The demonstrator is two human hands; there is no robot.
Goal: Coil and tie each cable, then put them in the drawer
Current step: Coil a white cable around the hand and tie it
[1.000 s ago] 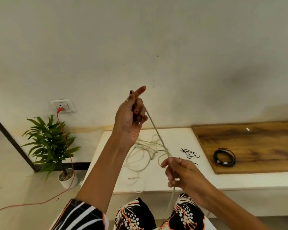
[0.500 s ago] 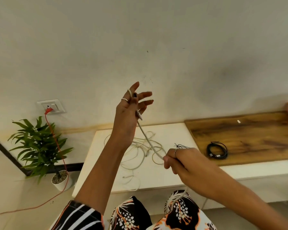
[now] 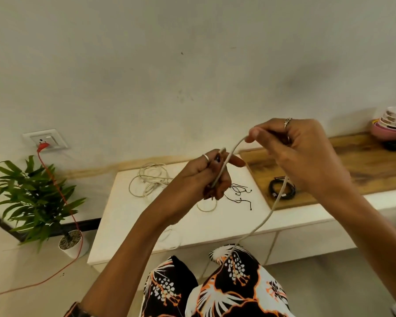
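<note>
A long white cable (image 3: 256, 227) runs between both hands and down past the white bench's front edge. My left hand (image 3: 206, 177) grips its end, fingers curled round it, index finger pointing right. Higher and to the right, my right hand (image 3: 300, 152) pinches the cable so that it arches between the hands. Loose white cable loops (image 3: 150, 179) lie tangled on the white bench top (image 3: 128, 225). Thin black ties (image 3: 239, 193) lie behind my left hand. A coiled black cable (image 3: 281, 191) rests on the wooden board (image 3: 364, 170).
A potted green plant (image 3: 32, 197) stands on the floor at left. A red cord (image 3: 62, 197) runs from a wall socket (image 3: 46, 139) down across the floor. Stacked bowls (image 3: 392, 124) sit at the far right of the board. Drawer fronts (image 3: 306, 243) show below the bench top.
My right hand rose from bench level to above and right of my left hand, drawing the cable up into an arch. My left hand dropped lower and closed its fingers round the cable end.
</note>
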